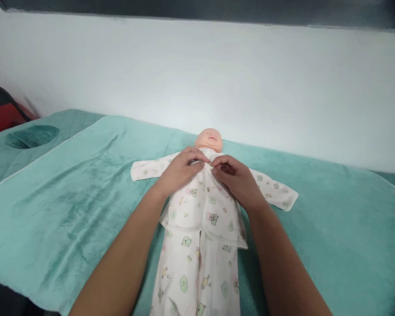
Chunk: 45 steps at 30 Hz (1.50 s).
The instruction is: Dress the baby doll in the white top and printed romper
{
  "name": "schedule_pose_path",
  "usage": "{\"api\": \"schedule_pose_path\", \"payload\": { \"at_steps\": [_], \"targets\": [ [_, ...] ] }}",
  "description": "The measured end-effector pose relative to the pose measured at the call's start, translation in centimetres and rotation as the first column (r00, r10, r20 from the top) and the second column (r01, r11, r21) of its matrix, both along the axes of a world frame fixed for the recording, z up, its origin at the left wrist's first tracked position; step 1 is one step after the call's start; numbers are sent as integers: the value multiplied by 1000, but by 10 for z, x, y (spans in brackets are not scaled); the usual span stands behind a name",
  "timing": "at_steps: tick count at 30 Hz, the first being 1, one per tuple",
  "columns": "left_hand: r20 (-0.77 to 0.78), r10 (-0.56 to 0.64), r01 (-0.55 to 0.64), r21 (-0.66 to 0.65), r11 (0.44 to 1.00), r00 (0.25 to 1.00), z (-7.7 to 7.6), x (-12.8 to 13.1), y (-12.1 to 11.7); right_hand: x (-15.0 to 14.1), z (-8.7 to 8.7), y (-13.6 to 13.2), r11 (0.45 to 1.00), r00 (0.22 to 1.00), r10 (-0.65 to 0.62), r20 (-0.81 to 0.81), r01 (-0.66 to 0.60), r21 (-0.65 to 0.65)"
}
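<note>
A baby doll [210, 139] lies on its back on a teal blanket [69, 193], head toward the wall. It wears a white printed shirt [204, 206] with sleeves spread to both sides, and matching trousers [197, 272]. My left hand [181, 169] pinches the left edge of the shirt's front at the collar. My right hand [235, 177] pinches the opposite edge, fingertips meeting just under the doll's chin. Both hands are closed on the fabric.
The blanket covers a padded teal table with an oval face hole [31, 136] at the far left. A white wall [217, 79] rises right behind the doll. A red and black object [1, 114] sits at the left edge.
</note>
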<state>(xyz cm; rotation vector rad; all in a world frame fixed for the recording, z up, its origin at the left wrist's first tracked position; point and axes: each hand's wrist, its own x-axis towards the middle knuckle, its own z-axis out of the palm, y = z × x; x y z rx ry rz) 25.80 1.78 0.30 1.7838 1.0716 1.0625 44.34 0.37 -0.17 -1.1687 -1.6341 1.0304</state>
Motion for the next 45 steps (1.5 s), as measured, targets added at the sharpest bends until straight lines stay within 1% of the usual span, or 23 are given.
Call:
{"api": "schedule_pose_path", "payload": {
  "at_steps": [2, 4, 7, 9, 12, 15, 17, 19, 21, 24, 26, 28, 32, 34, 36, 38, 40, 42, 43, 45],
  "targets": [
    [-7, 29, -29, 3, 1000, 1000, 0, 0, 0, -2, 9, -6, 1000, 992, -6, 129, 8, -12],
    [-4, 56, -56, 12, 998, 998, 0, -1, 1, -5, 20, -14, 1000, 946, -2, 323, 3, -2],
    [-6, 57, -57, 26, 998, 998, -2, -1, 2, -13, 35, -31, 1000, 804, 18, 594, -24, 2],
    [-21, 41, -40, 19, 999, 999, -1, -2, 1, -18, 41, -42, 1000, 719, 11, 695, -20, 4],
    [-55, 3, -3, 6, 1000, 998, 6, -5, -4, -20, 43, -52, 1000, 654, -19, 756, -4, 28],
    [-113, -60, 55, -47, 997, 992, 17, -10, -11, -18, 45, -56, 1000, 610, 20, 792, -22, -8],
    [-160, -157, 137, -129, 982, 975, 23, -14, -16, -17, 46, -56, 999, 601, 30, 799, -40, -7],
    [-189, -272, 232, -210, 950, 944, 28, -18, -18, -18, 47, -57, 998, 608, 38, 793, -62, -1],
    [-200, -345, 287, -271, 919, 917, 30, -22, -19, -22, 47, -58, 998, 593, 52, 803, -69, -13],
    [-195, -372, 297, -328, 897, 907, 31, -24, -19, -29, 44, -61, 999, 523, 31, 852, -28, -19],
    [-199, -377, 296, -342, 892, 905, 30, -23, -19, -31, 41, -62, 1000, 500, 13, 866, -11, -8],
    [-218, -378, 299, -323, 898, 900, 30, -22, -19, -30, 39, -61, 1000, 525, 16, 851, -17, -8],
    [-238, -375, 302, -291, 908, 896, 29, -20, -21, -21, 38, -55, 998, 625, 54, 779, -50, -29],
    [-213, -384, 312, -306, 900, 899, 29, -21, -21, -15, 36, -53, 997, 676, 70, 734, -75, -27],
    [-152, -418, 352, -334, 874, 895, 29, -22, -21, -7, 33, -50, 994, 747, 101, 657, -95, -45],
    [-71, -457, 404, -363, 840, 887, 29, -23, -21, 0, 28, -48, 984, 843, 171, 511, -123, -127],
    [-6, -471, 434, -379, 817, 882, 29, -23, -20, 6, 23, -45, 956, 924, 247, 291, -183, -230],
    [38, -474, 450, -387, 805, 880, 28, -23, -20, 9, 18, -42, 924, 953, 288, 90, -253, -287],
    [60, -477, 461, -389, 798, 877, 28, -23, -19, 10, 16, -41, 914, 955, 296, 28, -275, -297],
    [107, -484, 484, -390, 783, 869, 26, -23, -19, 9, 14, -40, 908, 955, 297, -21, -289, -304]
  ]
}}
